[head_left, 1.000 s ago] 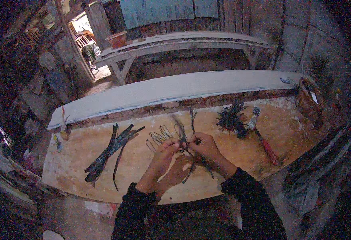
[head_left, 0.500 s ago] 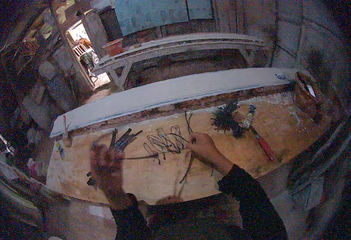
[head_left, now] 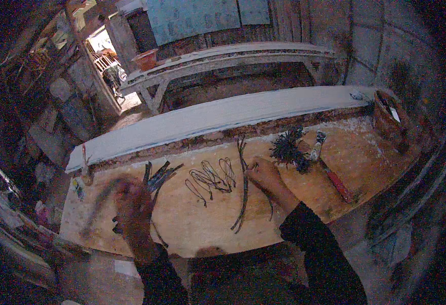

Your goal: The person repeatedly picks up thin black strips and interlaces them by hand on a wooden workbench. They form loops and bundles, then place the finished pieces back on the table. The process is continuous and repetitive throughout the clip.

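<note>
My left hand [head_left: 133, 201], smeared by motion, is closed over the left part of the board [head_left: 192, 236] with a thin dark strand [head_left: 158, 235] trailing below it. Right behind it lies a bundle of short dark strips [head_left: 158, 175]. My right hand [head_left: 264, 175] has its fingers pinched together beside several long dark strands [head_left: 241, 198]; what is between the fingertips is hidden. Loops of thin dark cord [head_left: 213, 179] rest on the wood between the two hands.
Beyond my right hand lie a bushy black bundle [head_left: 288, 147] and a tool with a red handle [head_left: 336, 182]. A brown container [head_left: 388, 119] stands at the far right. A long pale plank [head_left: 223, 114] runs along the back; a second bench [head_left: 233, 57] is farther off.
The strand that stretched from my left hand toward the cord loops has been drawn away from them. My right hand has shifted slightly right, and the long strands beside it lie straighter.
</note>
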Demonstrator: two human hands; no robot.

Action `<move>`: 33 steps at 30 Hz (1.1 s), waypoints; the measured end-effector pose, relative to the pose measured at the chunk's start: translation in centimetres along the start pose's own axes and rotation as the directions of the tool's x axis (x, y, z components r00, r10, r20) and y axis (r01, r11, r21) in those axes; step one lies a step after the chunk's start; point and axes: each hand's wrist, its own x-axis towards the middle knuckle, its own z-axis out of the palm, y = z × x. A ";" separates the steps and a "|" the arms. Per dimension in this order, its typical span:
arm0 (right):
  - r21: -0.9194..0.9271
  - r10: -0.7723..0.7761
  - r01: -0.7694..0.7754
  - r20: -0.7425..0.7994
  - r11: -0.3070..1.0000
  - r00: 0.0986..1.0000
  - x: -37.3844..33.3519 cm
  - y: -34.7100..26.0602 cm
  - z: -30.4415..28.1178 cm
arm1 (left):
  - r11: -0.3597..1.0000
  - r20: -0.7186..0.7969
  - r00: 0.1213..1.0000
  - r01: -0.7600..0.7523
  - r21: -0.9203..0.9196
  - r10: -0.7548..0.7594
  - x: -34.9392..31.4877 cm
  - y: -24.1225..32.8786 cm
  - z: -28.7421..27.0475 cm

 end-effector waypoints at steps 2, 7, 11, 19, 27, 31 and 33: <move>0.092 -0.162 0.172 -0.109 0.981 0.981 1.3 2.9 0.0 | 0.924 0.210 0.953 0.272 -0.267 -0.220 1.8 3.9 8.8; 0.695 0.062 -0.199 0.218 0.690 0.974 -1.2 -2.2 -0.7 | 0.995 0.381 0.924 -0.079 0.069 0.047 2.3 -1.3 14.1; 0.616 0.111 -0.409 0.463 0.673 0.879 -3.4 -6.6 -2.3 | 0.956 0.409 0.909 -0.183 0.228 0.076 1.9 -5.1 15.4; 0.486 0.131 -0.393 0.488 0.781 0.863 -3.3 -3.9 -1.9 | 0.979 0.334 0.935 -0.165 0.115 0.119 0.7 -4.2 15.8; 0.713 -0.209 -0.118 0.354 0.691 0.912 -0.2 2.2 -2.3 | 0.967 0.271 0.943 -0.229 0.111 0.192 1.2 -3.6 16.1; 0.856 -0.336 -0.134 0.334 0.500 0.881 2.0 5.2 -3.3 | 0.615 0.376 0.799 0.602 -0.510 -0.470 1.4 -2.2 15.8; 0.920 -0.343 -0.119 0.256 0.373 0.904 1.8 4.5 -3.6 | 0.401 0.418 0.703 0.687 -0.606 -0.575 1.4 -1.5 16.0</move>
